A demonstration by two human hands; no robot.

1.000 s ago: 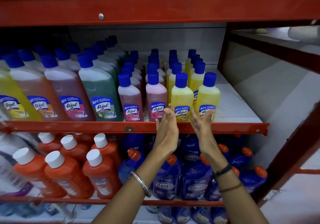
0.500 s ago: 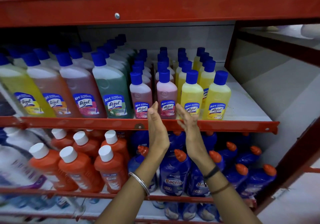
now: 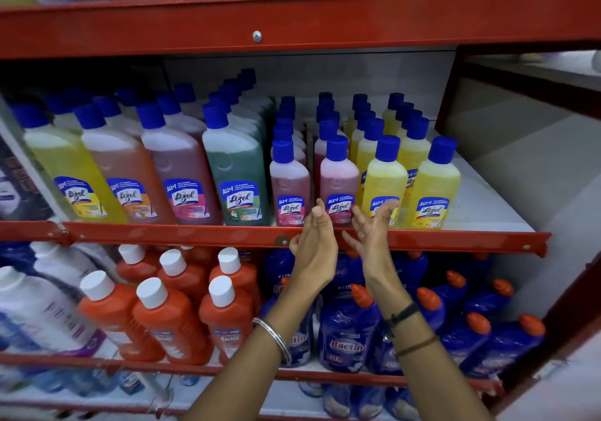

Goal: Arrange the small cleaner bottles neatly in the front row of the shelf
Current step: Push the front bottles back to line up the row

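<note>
Small bottles, front row, middle shelf (image 3: 481, 212): four, upright, blue caps, "Lizol" labels. Left to right: dark pink bottle (image 3: 288, 183), light pink bottle (image 3: 338, 178), yellow bottle (image 3: 383, 181), end yellow bottle (image 3: 434, 186). All stand just behind the red shelf lip (image 3: 162, 237), close side by side, with further rows of like bottles in file behind each.

Left hand (image 3: 313, 245): fingers straight and together, palm turned right, holding nothing; fingertips before the lower label of the light pink bottle, whether touching cannot be told. Silver bangle (image 3: 273, 339) on the wrist.

Right hand (image 3: 370, 228): fingers spread wide, palm turned left, holding nothing; fingertips at the label of the yellow bottle, contact unclear. Black band (image 3: 401, 316) and thin brown band on the wrist.

Large bottles (image 3: 182, 173): same shelf, left of the small ones; yellow, orange, pink, green.

Lower shelf: orange bottles (image 3: 166, 319) with white caps at left, blue "Bactin" bottles (image 3: 346, 339) with orange caps at right.
</note>
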